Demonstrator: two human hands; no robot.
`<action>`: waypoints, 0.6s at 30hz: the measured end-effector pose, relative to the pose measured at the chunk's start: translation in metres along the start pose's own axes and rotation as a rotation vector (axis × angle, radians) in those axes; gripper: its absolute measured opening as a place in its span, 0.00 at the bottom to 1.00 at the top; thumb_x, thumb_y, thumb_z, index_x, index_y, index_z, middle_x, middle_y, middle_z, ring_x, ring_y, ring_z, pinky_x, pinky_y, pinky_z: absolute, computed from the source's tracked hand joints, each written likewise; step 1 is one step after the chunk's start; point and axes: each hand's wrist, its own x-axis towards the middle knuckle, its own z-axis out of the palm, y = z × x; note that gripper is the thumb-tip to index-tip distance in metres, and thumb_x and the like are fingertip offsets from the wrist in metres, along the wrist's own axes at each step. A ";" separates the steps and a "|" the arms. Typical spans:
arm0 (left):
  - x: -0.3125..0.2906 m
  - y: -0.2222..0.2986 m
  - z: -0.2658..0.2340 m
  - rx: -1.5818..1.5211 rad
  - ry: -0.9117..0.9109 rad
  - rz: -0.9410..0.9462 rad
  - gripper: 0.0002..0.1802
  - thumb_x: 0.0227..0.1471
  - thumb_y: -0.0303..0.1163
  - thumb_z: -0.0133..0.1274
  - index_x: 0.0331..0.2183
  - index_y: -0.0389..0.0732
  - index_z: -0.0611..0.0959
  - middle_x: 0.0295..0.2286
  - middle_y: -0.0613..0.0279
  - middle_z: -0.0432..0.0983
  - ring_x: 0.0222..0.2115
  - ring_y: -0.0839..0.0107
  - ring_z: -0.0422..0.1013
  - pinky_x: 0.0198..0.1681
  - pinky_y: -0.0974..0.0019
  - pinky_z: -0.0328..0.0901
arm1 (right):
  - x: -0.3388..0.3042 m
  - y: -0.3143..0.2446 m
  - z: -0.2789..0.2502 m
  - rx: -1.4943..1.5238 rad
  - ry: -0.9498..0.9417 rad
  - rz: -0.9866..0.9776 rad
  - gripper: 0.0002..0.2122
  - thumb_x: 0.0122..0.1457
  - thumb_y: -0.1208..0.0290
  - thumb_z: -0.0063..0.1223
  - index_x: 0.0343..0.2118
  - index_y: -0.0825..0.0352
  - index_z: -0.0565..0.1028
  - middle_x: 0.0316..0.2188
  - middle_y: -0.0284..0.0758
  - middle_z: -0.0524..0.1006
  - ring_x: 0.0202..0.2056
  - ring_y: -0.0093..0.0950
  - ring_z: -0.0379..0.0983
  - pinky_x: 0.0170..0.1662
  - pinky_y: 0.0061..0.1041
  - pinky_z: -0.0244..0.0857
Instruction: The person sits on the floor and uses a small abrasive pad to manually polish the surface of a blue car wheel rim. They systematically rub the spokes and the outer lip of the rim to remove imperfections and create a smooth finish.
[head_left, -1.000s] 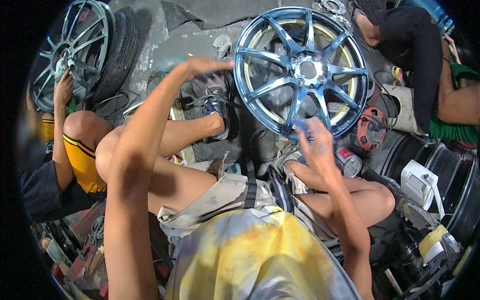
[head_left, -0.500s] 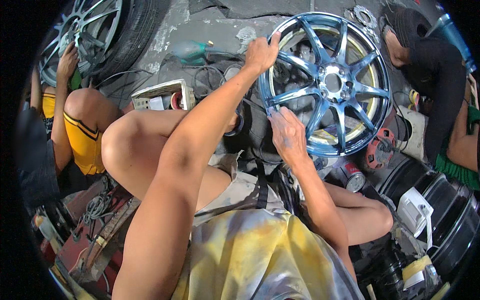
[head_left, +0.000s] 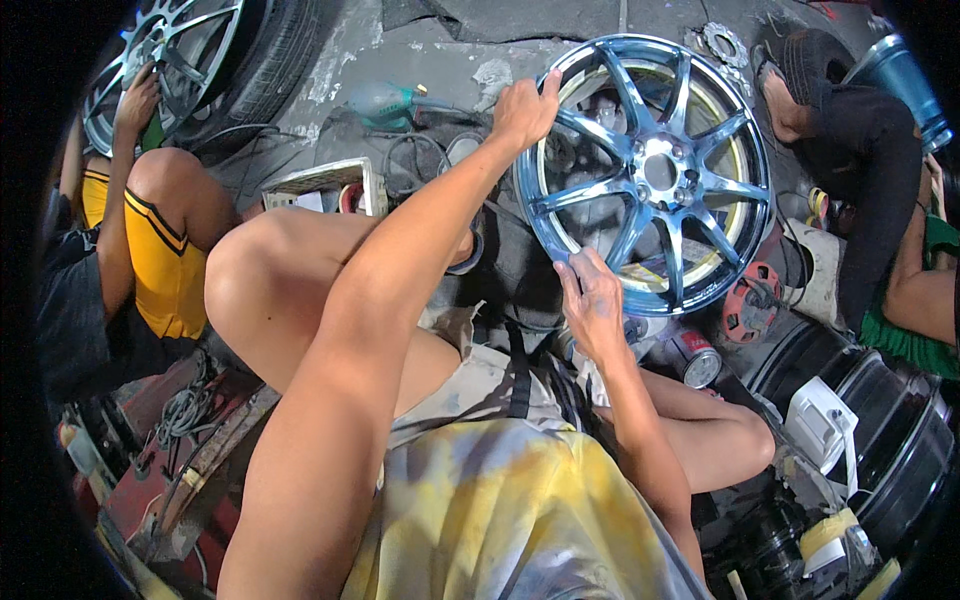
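Note:
A shiny blue-silver alloy wheel rim [head_left: 661, 172] with several spokes is held up in front of me, its face toward me. My left hand [head_left: 525, 110] grips its upper left edge, the thumb lying along the lip and the other fingers partly hidden. At the lower left edge, my right hand [head_left: 594, 300] holds the lip, with thumb and fingers at the metal and grey smudges on the skin. Through the spokes, a pale yellowish ring and dark floor items show. What supports the rim from below is hidden.
A teal-handled tool [head_left: 385, 105] and a white basket [head_left: 374, 190] lie left of the rim. To the right are a red disc [head_left: 750, 300], a can [head_left: 697, 360], dark wheels [head_left: 880, 440] and a seated person's leg [head_left: 870, 180]. At left, another person's hand [head_left: 140, 95] touches a second rim.
My right hand has slid down and right along the rim's edge, its thumb and fingers now further apart. The rim has turned slightly; the left hand keeps its hold.

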 end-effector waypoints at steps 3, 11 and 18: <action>-0.001 0.004 0.001 -0.003 -0.035 0.015 0.42 0.60 0.61 0.38 0.39 0.25 0.82 0.40 0.28 0.76 0.47 0.34 0.71 0.55 0.45 0.63 | 0.006 -0.013 0.001 -0.010 0.116 -0.047 0.05 0.56 0.79 0.57 0.33 0.75 0.77 0.30 0.46 0.71 0.32 0.46 0.70 0.37 0.38 0.64; -0.001 0.005 0.000 -0.014 -0.022 0.035 0.42 0.60 0.60 0.39 0.40 0.24 0.82 0.40 0.27 0.76 0.46 0.34 0.72 0.54 0.45 0.63 | 0.020 -0.007 0.019 0.004 0.207 -0.125 0.04 0.54 0.80 0.59 0.29 0.75 0.76 0.28 0.45 0.70 0.33 0.46 0.69 0.37 0.40 0.64; -0.002 -0.001 -0.003 -0.015 0.002 0.019 0.42 0.60 0.60 0.38 0.40 0.24 0.82 0.40 0.27 0.76 0.46 0.34 0.71 0.54 0.45 0.63 | 0.014 0.000 0.023 0.008 0.221 -0.121 0.04 0.57 0.79 0.56 0.32 0.75 0.76 0.28 0.46 0.71 0.30 0.47 0.70 0.35 0.37 0.65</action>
